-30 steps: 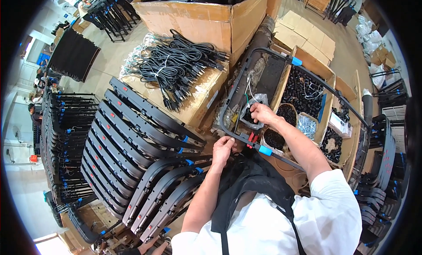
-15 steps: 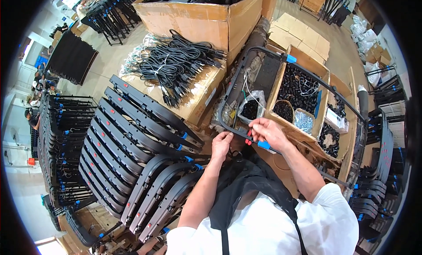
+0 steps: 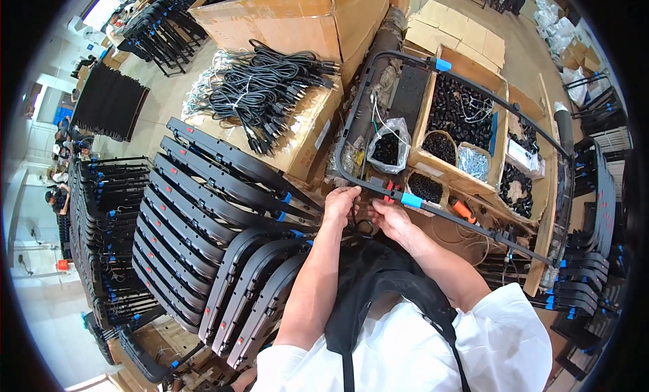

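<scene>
A long black tubular frame (image 3: 349, 108) with rounded corners lies across the bench in front of me, with blue tape (image 3: 411, 200) wrapped round its near bar. My left hand (image 3: 342, 204) grips this bar by its near left corner, fingers bent round it. Just right of it, my right hand (image 3: 391, 216) is closed under the bar, fingertips pressed together; what they hold, if anything, is hidden. A small red piece (image 3: 389, 190) stands up at the bar, between the right hand and the tape.
Wooden trays hold black parts (image 3: 460, 131) and silver screws (image 3: 473, 162). A clear bag (image 3: 387, 148) and an orange-handled tool (image 3: 464, 211) lie near the frame. Bundled black cables (image 3: 257, 94) top a carton at left, above stacked black curved panels (image 3: 182, 223).
My right hand has dropped from above the bar, beside the red pieces, to just under it, nearer my left hand. The left hand stays on the bar. The view has shifted slightly.
</scene>
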{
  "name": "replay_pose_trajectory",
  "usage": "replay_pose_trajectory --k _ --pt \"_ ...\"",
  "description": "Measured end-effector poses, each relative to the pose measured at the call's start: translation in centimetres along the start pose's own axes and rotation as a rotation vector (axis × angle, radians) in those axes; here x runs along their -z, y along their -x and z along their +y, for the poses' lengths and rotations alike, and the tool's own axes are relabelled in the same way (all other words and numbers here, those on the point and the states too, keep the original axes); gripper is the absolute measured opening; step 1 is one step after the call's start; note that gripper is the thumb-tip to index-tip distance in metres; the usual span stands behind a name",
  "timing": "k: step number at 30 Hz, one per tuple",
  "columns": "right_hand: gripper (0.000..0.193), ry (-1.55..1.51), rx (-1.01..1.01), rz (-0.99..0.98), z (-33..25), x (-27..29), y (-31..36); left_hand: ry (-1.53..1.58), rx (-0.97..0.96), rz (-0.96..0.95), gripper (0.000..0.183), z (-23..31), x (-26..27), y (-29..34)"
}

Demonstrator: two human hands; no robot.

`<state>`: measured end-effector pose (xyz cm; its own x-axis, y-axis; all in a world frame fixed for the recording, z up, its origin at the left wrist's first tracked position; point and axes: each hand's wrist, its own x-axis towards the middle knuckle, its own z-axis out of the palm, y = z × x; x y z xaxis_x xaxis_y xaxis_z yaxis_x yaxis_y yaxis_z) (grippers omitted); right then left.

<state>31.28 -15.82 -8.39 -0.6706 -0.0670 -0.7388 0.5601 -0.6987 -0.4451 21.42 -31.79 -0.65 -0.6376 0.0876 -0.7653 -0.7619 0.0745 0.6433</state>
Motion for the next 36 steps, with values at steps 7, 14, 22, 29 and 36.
replay_pose_trajectory --k 7,14,22,29,36 --pt "0.016 -0.166 -0.026 -0.162 -0.8 -4.8 -2.2 0.001 -0.007 -0.022 0.022 -0.7 0.4 -0.6" --pt "0.018 -0.071 -0.021 -0.107 -0.8 -4.3 -1.8 -0.062 -0.05 -0.004 0.028 -0.8 0.1 0.6" --pt "0.04 1.119 0.409 -0.097 -5.3 -7.1 5.6 -0.133 -0.301 0.089 0.032 -6.1 0.6 2.0" --pt "0.032 1.991 0.926 -0.498 -10.6 -13.5 4.5 -0.063 -0.494 0.155 0.025 -9.9 -0.3 1.5" --pt "0.033 2.343 0.501 -0.802 -12.0 -15.6 0.9 0.082 -0.406 0.051 0.024 -9.2 0.3 3.2"
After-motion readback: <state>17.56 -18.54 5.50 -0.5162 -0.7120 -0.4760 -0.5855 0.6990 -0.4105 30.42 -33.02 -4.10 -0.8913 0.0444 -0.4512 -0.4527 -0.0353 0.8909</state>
